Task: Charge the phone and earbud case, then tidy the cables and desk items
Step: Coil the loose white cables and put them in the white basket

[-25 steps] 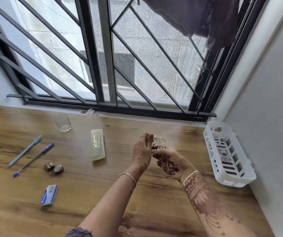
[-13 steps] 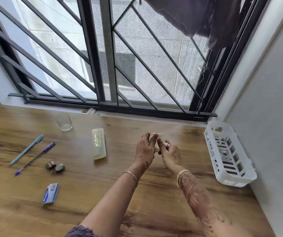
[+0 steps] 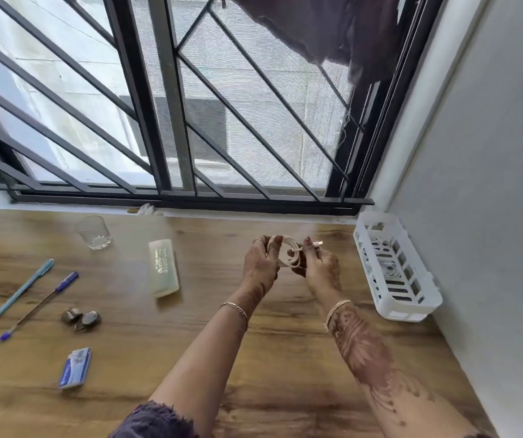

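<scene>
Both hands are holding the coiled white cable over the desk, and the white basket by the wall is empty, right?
Not empty: in the head view the white basket has a white cord in it. The left hand and right hand do hold the coiled cable.

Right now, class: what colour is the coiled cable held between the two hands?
White. The coiled cable shows best in the head view, the only one.
</scene>
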`<state>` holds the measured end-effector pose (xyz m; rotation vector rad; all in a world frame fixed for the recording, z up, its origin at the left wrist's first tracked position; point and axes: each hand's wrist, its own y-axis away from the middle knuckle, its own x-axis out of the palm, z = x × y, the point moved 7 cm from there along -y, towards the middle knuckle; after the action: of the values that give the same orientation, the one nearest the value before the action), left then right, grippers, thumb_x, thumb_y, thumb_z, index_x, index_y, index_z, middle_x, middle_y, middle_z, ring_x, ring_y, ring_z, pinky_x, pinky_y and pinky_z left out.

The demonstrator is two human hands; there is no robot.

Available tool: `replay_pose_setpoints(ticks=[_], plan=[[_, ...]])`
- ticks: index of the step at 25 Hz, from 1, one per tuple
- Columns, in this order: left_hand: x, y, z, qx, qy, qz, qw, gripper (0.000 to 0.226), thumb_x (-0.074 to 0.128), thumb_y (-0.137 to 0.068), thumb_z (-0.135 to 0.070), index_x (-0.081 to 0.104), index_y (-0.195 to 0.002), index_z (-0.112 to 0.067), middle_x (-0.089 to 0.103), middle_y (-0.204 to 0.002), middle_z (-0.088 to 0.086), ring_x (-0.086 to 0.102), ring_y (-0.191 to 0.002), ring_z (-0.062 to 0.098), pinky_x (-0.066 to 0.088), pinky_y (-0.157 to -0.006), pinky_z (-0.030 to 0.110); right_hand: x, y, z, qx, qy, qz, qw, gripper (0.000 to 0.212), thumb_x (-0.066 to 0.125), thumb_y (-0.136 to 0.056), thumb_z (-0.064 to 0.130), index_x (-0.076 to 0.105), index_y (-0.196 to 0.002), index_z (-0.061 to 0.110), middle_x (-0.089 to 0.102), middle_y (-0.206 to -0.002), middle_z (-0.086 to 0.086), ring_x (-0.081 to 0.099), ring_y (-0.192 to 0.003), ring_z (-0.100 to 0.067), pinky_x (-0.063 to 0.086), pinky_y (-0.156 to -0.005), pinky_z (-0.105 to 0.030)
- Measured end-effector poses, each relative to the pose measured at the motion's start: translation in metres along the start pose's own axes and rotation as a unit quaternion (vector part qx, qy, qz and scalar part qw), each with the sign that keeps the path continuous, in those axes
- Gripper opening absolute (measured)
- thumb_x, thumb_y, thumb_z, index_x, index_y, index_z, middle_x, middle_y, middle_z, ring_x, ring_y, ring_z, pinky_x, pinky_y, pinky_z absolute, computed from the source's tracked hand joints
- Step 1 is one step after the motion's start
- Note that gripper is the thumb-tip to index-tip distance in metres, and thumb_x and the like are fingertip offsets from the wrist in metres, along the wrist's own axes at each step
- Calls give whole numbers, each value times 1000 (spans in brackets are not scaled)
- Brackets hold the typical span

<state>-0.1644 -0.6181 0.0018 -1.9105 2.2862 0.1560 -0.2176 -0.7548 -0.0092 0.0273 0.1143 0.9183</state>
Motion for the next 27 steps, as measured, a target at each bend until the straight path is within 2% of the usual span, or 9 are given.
replay_pose_setpoints(ticks=[3, 7, 10, 12, 14, 16, 19, 25, 27], plan=[[15, 2, -4, 15, -8, 18, 1000, 29, 47, -92, -50, 53, -84, -23, 55, -62, 0, 48, -45, 14, 43, -51, 33, -20, -3, -7, 43, -59, -5, 997, 35, 64, -85, 47, 72, -81, 13, 76, -84, -8, 73, -84, -24, 57, -85, -45], [56, 9, -18, 15, 14, 88, 996, 29, 48, -95, -43, 57, -87, -17, 58, -61, 0, 52, -48, 13, 49, -56, 32, -67, -2, -5, 67, -100, -46, 992, 49, 75, -71, 52, 70, -92, 8, 75, -93, -11, 71, -86, -23, 57, -84, -42], [95, 13, -35, 45, -15, 155, 987, 19, 51, -95, -38, 61, -89, -23, 65, -68, -1, 59, -64, 14, 49, -71, 33, -117, -2, 8, 61, -135, -88, 985, 32, 74, -81, 33, 69, -98, 6, 74, -93, -13, 72, -79, -18, 58, -69, -30], [117, 18, -45, 47, -21, 179, 982, 18, 52, -94, -36, 62, -100, -23, 71, -82, 1, 64, -74, 14, 48, -72, 29, -145, 0, 21, 41, -126, -111, 985, 24, 73, -83, 26, 70, -92, 4, 73, -81, -9, 70, -65, -12, 56, -57, -23], [141, 21, -52, 36, 0, 198, 980, 22, 54, -94, -31, 60, -110, -16, 73, -91, 3, 67, -74, 15, 49, -67, 24, -171, -1, 30, 27, -80, -142, 986, 22, 74, -82, 21, 70, -89, 1, 73, -82, -13, 70, -67, -19, 59, -61, -28], [160, 23, -56, 31, -15, 209, 977, 19, 57, -93, -29, 60, -104, -14, 70, -87, 2, 64, -71, 15, 50, -65, 25, -193, -6, 39, 3, 0, -167, 986, 15, 75, -80, 17, 69, -86, 4, 73, -86, -15, 71, -74, -27, 60, -66, -32], [182, 21, -58, 40, -90, 206, 974, 17, 64, -87, -34, 67, -93, -19, 72, -90, 3, 63, -80, 16, 52, -79, 30, -220, -15, 50, -39, 180, -192, 964, 10, 75, -79, 19, 66, -83, 15, 71, -85, -7, 69, -79, -26, 58, -76, -40], [201, 16, -49, 63, -283, 217, 932, 41, 57, -71, -63, 75, -89, -31, 70, -101, -1, 64, -99, 18, 53, -88, 38, -216, -25, 49, -59, 428, -143, 890, 22, 64, -87, 20, 51, -105, 16, 65, -97, -9, 62, -92, -30, 52, -83, -40], [202, 16, -48, 73, -299, 210, 928, 34, 62, -75, -58, 73, -95, -33, 60, -114, 2, 56, -110, 18, 47, -97, 38, -211, -30, 42, -53, 476, -114, 871, 22, 60, -90, 22, 48, -107, 17, 65, -99, -8, 63, -94, -30, 52, -82, -39]])
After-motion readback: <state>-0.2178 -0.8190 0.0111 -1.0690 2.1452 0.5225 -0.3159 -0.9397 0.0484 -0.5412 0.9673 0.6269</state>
